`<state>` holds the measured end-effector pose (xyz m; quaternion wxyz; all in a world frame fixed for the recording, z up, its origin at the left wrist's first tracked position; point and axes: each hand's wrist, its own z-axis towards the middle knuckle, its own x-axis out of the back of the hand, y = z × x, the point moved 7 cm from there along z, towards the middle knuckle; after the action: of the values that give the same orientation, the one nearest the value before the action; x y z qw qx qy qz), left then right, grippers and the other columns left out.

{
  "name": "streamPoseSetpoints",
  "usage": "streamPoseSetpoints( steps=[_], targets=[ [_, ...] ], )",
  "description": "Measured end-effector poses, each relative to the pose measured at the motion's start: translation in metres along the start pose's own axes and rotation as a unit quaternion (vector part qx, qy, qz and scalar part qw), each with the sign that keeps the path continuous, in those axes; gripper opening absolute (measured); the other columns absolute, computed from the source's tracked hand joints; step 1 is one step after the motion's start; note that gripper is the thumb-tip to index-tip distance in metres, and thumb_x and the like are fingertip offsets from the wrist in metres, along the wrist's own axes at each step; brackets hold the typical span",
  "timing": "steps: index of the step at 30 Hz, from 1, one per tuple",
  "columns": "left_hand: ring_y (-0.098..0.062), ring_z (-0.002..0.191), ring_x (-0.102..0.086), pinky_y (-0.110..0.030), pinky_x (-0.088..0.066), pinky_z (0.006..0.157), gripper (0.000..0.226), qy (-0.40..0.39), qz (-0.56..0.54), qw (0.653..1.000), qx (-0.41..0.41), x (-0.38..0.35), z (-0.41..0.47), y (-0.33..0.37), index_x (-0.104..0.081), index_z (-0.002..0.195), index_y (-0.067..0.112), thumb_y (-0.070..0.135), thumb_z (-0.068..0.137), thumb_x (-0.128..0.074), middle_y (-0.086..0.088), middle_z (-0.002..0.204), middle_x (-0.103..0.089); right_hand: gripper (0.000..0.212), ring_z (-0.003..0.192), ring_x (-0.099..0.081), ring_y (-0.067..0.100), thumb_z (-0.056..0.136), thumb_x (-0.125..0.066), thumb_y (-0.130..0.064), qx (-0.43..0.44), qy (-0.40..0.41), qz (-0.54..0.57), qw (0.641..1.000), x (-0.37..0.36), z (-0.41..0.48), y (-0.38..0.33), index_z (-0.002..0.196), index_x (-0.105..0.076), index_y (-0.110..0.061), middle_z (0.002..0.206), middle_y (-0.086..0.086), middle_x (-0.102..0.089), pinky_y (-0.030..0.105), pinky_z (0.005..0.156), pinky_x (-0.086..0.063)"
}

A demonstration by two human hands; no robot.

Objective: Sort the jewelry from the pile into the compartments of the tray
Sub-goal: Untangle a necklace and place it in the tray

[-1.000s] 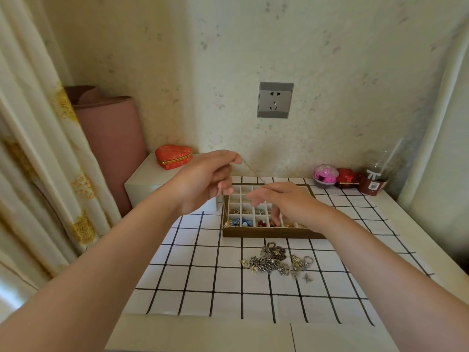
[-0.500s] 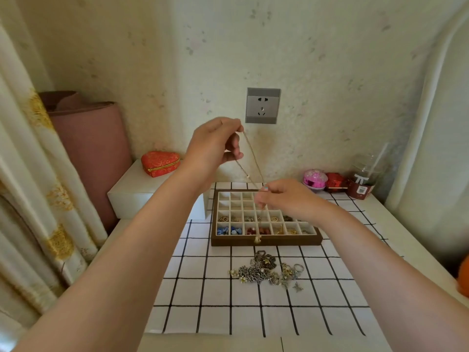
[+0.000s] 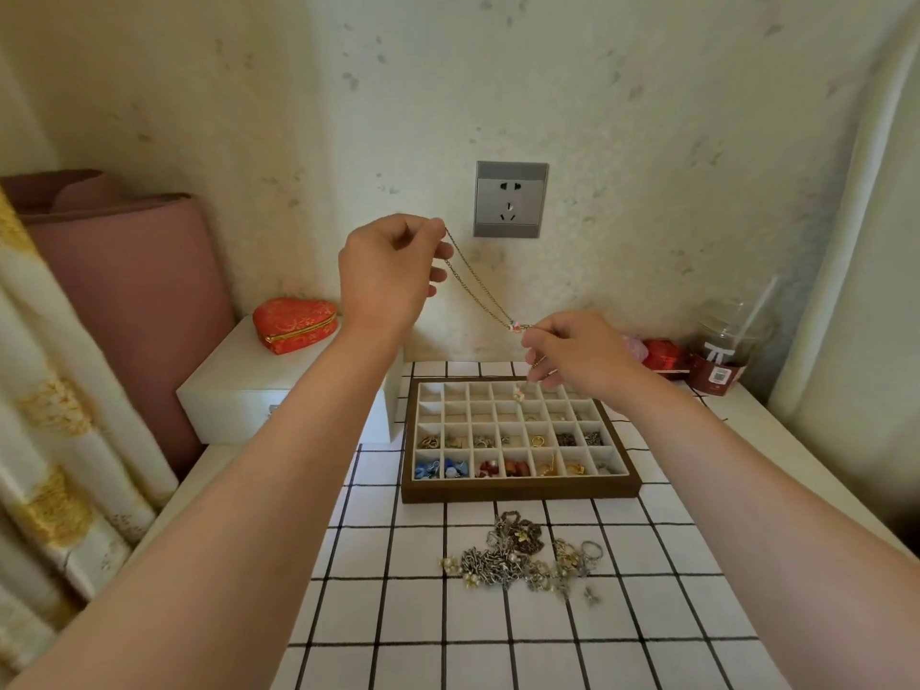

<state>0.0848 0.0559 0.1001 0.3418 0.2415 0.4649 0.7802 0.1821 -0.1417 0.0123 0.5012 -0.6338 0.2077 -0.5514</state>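
Both hands are pinching one thin chain: left hand holds the top end up high, right hand grips it lower down, right by a little pink charm, with a short tail dangling over the back rows of the tray. Risk as I see it: it's so fine it could slip, knot on itself, or flop across two compartments. It slants between the hands, well above the bench; the pile sits in front of the tray, neither hand touching it.
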Motion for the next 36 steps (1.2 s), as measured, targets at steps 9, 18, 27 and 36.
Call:
streamPoseSetpoints(
  steps=[9, 18, 27, 36],
  targets=[
    [-0.016, 0.063, -0.072, -0.037, -0.060, 0.061, 0.017, -0.056, 0.065, 0.996, -0.037, -0.022, 0.018, -0.007, -0.076, 0.080, 0.018, 0.023, 0.090, -0.064, 0.004, 0.074, -0.075, 0.016, 0.075, -0.074, 0.026, 0.099, -0.059, -0.016, -0.018, -0.063, -0.020, 0.998, -0.028, 0.014, 0.019, 0.090, -0.071, -0.009, 0.084, 0.011, -0.072, 0.035, 0.067, -0.062],
    [-0.009, 0.059, -0.062, -0.029, -0.056, 0.055, 0.018, -0.187, 0.101, 0.977, -0.034, -0.063, 0.003, -0.029, -0.076, 0.085, 0.008, 0.024, 0.091, -0.068, -0.006, 0.082, -0.073, 0.011, 0.070, -0.060, 0.002, 0.096, -0.066, -0.023, -0.008, -0.114, -0.156, 0.981, -0.031, 0.016, 0.033, 0.103, -0.073, -0.020, 0.085, -0.015, -0.065, 0.024, 0.070, -0.046],
    [-0.003, 0.060, -0.062, -0.018, -0.046, 0.062, 0.010, -0.258, 0.152, 0.954, -0.024, -0.089, -0.011, -0.063, -0.077, 0.084, 0.017, 0.022, 0.089, -0.070, 0.004, 0.076, -0.074, 0.022, 0.074, -0.064, 0.008, 0.090, -0.068, -0.017, 0.016, -0.157, -0.129, 0.979, -0.033, 0.012, 0.021, 0.112, -0.072, -0.019, 0.087, -0.012, -0.067, 0.025, 0.069, -0.050],
    [-0.001, 0.071, -0.062, -0.025, -0.051, 0.073, 0.008, -0.278, 0.231, 0.932, -0.020, -0.095, -0.022, -0.098, -0.073, 0.078, 0.025, 0.024, 0.086, -0.069, 0.012, 0.074, -0.070, 0.014, 0.062, -0.056, -0.001, 0.090, -0.073, -0.024, 0.026, -0.146, -0.212, 0.966, -0.042, 0.014, 0.038, 0.083, -0.078, -0.013, 0.070, -0.008, -0.068, 0.018, 0.062, -0.042]
  ],
)
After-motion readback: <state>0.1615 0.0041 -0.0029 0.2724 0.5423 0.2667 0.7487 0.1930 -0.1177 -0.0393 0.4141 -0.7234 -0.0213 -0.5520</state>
